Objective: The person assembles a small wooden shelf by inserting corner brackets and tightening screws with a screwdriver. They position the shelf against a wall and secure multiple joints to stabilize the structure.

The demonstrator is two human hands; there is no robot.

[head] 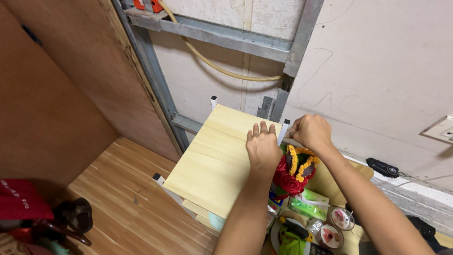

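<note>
My left hand (262, 147) lies flat, fingers apart, on the right edge of a pale wooden shelf board (214, 158). The board sits on top of a small rack with white posts (213, 102) at its corners. My right hand (311, 131) is closed around the top of the far right white post (282, 131), just beside the board's corner. Below the hands, on a lower level, stands a red and yellow flower-shaped ornament (296, 170).
A grey metal frame (155, 78) and a yellow hose (212, 63) run along the wall behind. Snack packets (307, 203), small lidded cups (340, 218) and a bowl crowd the lower right. A wall socket (441, 129) is at right; red cloth (21, 199) and dark shoes (73, 216) lie on the wooden floor.
</note>
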